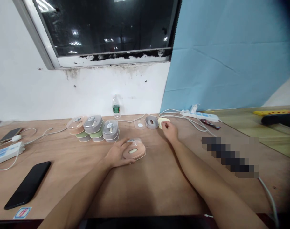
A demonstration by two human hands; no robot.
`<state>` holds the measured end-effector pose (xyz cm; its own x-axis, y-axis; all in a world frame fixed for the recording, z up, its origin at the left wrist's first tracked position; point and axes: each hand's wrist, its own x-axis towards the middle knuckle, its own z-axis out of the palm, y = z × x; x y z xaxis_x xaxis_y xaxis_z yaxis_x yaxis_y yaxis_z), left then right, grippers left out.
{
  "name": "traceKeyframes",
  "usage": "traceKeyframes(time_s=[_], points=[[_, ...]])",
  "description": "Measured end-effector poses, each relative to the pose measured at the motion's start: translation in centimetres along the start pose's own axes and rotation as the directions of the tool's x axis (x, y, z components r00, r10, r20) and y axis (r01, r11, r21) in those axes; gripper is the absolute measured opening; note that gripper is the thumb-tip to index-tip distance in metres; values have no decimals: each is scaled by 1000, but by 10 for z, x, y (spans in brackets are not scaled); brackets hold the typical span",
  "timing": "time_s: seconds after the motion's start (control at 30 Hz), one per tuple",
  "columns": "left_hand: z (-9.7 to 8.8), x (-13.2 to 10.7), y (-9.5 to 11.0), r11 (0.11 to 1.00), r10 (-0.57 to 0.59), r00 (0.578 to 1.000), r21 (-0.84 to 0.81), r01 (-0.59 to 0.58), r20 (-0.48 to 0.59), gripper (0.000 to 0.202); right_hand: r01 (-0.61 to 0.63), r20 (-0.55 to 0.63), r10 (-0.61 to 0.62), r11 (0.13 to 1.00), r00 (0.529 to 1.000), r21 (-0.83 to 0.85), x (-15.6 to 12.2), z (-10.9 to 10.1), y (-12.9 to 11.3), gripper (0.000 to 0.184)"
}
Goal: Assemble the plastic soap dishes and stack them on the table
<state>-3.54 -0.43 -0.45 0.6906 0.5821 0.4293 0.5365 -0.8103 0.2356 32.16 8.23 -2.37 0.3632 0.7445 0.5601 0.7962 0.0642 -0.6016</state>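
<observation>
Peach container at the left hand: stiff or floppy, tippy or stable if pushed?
The peach container is probably fairly stiff: its rounded walls show no sag between the left hand's thumb and fingers. Being low and broad, it would likely slide on the table rather than tip. Its shiny top suggests a somewhat slippery grip.

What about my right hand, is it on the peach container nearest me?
No, the right hand is at the pale yellow piece, while the left hand is on that peach container.
</observation>
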Motion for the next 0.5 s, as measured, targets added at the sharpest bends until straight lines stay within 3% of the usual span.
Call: traceKeyframes(time_s=[0.1, 0.17, 0.27, 0.33, 0.4, 0.5], points=[[-4, -1, 1, 999, 27, 1000, -18, -27, -8, 66, 212, 44, -215, 976, 976, 49, -16, 6, -29, 35], [-5, -1, 1, 999, 37, 999, -12, -37, -27, 51, 373, 116, -386, 920, 915, 121, -31, 8, -48, 36], [-4, -1, 0, 998, 52, 994, 42, -48, -91, 37, 590, 249, -655, 753, 713, 291, -52, 11, -71, 45], [-2, -1, -2, 995, 66, 986, 86, -53, -152, 34, 650, 306, -741, 672, 598, 355, -63, 14, -82, 50], [0, -1, -5, 992, 82, 973, 111, -59, -217, 32, 654, 356, -737, 674, 574, 342, -70, 16, -89, 52], [1, -1, -7, 990, 103, 951, 121, -70, -291, 31, 640, 369, -698, 713, 613, 285, -73, 19, -93, 33]])
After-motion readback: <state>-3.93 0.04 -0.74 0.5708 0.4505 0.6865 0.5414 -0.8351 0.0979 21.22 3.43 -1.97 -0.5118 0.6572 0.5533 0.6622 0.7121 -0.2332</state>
